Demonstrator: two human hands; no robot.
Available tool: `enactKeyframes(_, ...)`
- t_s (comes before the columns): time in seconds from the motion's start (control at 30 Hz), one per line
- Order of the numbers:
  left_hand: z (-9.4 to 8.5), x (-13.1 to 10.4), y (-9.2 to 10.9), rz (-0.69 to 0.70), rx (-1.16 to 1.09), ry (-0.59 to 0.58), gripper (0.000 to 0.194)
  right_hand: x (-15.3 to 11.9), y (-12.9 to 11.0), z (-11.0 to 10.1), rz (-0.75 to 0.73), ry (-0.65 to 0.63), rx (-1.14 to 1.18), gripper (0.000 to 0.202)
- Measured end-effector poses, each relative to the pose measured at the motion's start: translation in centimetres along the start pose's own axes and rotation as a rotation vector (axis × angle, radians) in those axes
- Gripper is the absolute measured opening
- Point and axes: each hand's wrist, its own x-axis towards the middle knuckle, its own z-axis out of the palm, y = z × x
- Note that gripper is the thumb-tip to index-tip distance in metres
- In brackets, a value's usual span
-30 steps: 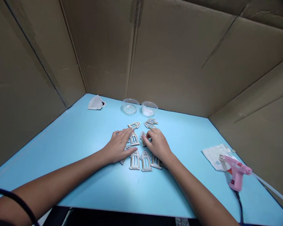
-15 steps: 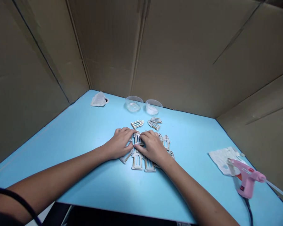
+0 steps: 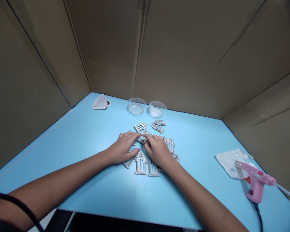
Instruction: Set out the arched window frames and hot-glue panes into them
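My left hand (image 3: pixel 124 148) has its thumb spread wide of the fingers, whose tips reach a tilted arched frame (image 3: pixel 142 137); my right hand (image 3: pixel 159 150) meets its other side, whether pinching I cannot tell. Nearer me than my fingertips lie pale slotted arches (image 3: pixel 140 163), gold-edged; beyond, clear round tubs (image 3: pixel 136 110).

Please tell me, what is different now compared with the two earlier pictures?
The right hand has moved left, toward the left hand. Both hands are now at one arched piece, which looks turned and tipped; how firmly it is held cannot be told. More arched pieces show right of the right hand than at first. The left hand, plastic bowls and pink glue gun stayed about as they were.
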Motion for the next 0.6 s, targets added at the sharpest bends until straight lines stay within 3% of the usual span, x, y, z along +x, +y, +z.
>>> enactKeyframes(0.2,0.1,0.0,-0.1,0.041,0.035,-0.035,0.043,0.0,0.3,0.0,-0.04,0.001,0.028,0.02)
enactKeyframes(0.6,-0.6,-0.2,0.7,0.092,0.052,-0.091,0.044,0.0,5.1,-3.4,0.08,0.24,0.085,0.019)
